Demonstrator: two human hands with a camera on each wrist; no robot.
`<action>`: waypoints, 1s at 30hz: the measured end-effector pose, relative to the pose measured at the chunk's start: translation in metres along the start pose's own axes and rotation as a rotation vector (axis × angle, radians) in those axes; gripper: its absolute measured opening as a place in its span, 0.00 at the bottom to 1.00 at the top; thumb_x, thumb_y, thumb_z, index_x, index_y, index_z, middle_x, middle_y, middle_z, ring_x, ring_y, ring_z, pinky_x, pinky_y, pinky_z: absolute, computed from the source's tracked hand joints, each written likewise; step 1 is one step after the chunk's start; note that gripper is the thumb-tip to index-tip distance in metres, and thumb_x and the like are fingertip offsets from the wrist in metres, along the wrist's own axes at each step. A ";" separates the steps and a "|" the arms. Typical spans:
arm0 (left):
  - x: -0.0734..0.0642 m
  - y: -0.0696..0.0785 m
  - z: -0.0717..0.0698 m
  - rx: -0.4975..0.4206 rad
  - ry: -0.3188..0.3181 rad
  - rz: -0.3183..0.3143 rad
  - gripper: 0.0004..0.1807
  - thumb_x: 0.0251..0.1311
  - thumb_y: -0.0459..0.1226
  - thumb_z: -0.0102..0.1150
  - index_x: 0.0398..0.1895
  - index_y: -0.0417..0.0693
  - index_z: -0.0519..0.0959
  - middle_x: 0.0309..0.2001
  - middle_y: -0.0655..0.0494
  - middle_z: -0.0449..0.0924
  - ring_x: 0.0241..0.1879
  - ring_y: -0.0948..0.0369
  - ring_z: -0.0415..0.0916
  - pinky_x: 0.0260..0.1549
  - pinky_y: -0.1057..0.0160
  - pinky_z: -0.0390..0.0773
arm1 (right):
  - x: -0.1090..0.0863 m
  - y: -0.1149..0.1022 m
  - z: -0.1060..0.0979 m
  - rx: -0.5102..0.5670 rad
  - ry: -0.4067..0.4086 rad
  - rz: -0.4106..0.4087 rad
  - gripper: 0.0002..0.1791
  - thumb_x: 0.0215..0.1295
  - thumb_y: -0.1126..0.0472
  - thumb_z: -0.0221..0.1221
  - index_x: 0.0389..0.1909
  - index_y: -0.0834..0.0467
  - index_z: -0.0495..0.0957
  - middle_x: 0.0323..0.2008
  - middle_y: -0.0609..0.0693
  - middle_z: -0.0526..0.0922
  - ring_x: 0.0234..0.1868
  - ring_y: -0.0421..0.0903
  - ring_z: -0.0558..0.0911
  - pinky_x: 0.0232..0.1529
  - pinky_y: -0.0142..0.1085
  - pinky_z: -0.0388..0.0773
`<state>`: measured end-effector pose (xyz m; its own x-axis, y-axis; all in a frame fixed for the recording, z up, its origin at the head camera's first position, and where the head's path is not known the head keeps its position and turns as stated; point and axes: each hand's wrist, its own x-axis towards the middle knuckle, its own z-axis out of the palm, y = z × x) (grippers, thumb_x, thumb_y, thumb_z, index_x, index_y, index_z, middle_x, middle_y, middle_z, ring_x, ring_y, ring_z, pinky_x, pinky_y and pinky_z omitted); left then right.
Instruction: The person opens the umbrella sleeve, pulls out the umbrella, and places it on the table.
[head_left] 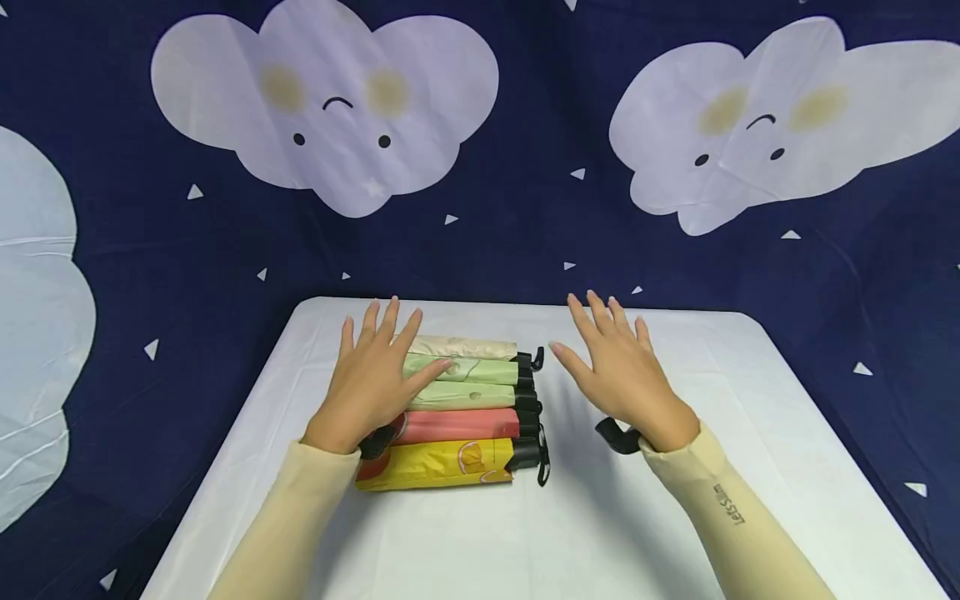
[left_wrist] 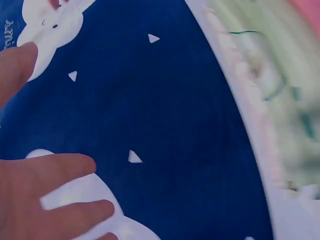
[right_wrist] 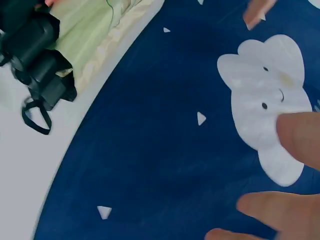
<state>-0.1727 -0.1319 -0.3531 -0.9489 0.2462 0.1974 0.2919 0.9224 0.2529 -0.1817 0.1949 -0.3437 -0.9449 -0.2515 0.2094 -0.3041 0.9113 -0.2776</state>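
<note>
1. On the white counter [head_left: 585, 533] we see five folded umbrellas side by side, nearer the left edge than the right, with their handle ends toward the right edge.
2. Counting from the back edge, we have the cream umbrella [head_left: 472, 348], the farther green umbrella [head_left: 491, 372], the nearer green umbrella [head_left: 472, 396], the red umbrella [head_left: 465, 425] and the yellow umbrella [head_left: 435, 467], which lies farthest from that edge.
3. Our left hand [head_left: 375, 375] is spread, palm down, over the row's end toward the left edge, hiding part of it. It grips nothing; we cannot tell whether it touches the fabric.
4. Our right hand [head_left: 618, 367] is spread too, fingers straight and holding nothing, between the handle ends and the right edge.
5. We judge each umbrella light and stiff along its length, with a soft, rather slick cover that may slide or twist under a loose grip.
6. The surest hold for us would be round the middle of the wrapped body, or on the black handle [head_left: 527, 452], which looks hard and firm.
7. The dark wrist loop [head_left: 543, 471] beside the yellow one's handle could snag a neighbour, so we would keep it clear when lifting.
</note>
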 end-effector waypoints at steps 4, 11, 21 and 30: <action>-0.033 -0.017 0.011 -0.261 0.195 0.052 0.30 0.68 0.53 0.63 0.67 0.47 0.77 0.67 0.47 0.75 0.69 0.47 0.69 0.68 0.42 0.66 | -0.023 0.011 0.016 0.181 0.273 -0.037 0.29 0.76 0.46 0.57 0.72 0.55 0.72 0.55 0.55 0.86 0.56 0.57 0.84 0.58 0.57 0.77; -0.089 -0.050 0.037 -0.652 0.332 -0.097 0.11 0.64 0.39 0.71 0.49 0.53 0.87 0.48 0.63 0.87 0.48 0.63 0.83 0.50 0.71 0.79 | -0.066 0.023 0.066 0.514 0.382 0.066 0.11 0.70 0.58 0.66 0.50 0.54 0.87 0.37 0.44 0.89 0.37 0.43 0.88 0.40 0.31 0.85; -0.124 -0.070 0.077 -0.801 0.220 -0.490 0.21 0.65 0.45 0.70 0.58 0.48 0.85 0.53 0.52 0.86 0.47 0.74 0.81 0.43 0.78 0.79 | -0.099 0.021 0.141 1.128 0.187 0.291 0.18 0.67 0.62 0.68 0.53 0.68 0.83 0.49 0.62 0.87 0.47 0.48 0.88 0.46 0.39 0.85; -0.133 -0.077 0.110 -0.956 0.129 -0.564 0.31 0.56 0.49 0.76 0.61 0.46 0.82 0.57 0.50 0.84 0.52 0.69 0.81 0.45 0.75 0.80 | -0.107 0.018 0.172 0.943 0.149 0.274 0.21 0.59 0.59 0.75 0.53 0.59 0.86 0.49 0.52 0.88 0.48 0.47 0.88 0.48 0.30 0.83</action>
<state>-0.0817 -0.2031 -0.5028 -0.9712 -0.2192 -0.0933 -0.1522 0.2699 0.9508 -0.1067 0.1819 -0.5328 -0.9917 0.0313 0.1246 -0.1107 0.2837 -0.9525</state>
